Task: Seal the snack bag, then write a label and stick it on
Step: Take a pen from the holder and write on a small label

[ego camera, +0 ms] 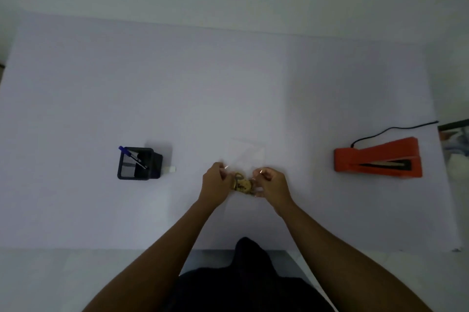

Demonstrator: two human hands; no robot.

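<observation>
A clear plastic snack bag (247,155) lies in the middle of the white table, with yellowish snacks (242,184) bunched at its near end. My left hand (215,181) pinches the bag's left side. On the opposite edge, my right hand (272,182) grips the bag. The bag's open far end lies flat on the table beyond my hands. An orange heat sealer (378,158) with a black cord stands at the right. A black mesh pen holder (138,163) with a blue pen (132,155) stands at the left, and a small white label (170,169) lies beside it.
The white table (228,83) reaches to a pale wall at the back. The sealer's cord (393,130) runs off the table's right edge. My dark clothing (248,283) shows at the near edge.
</observation>
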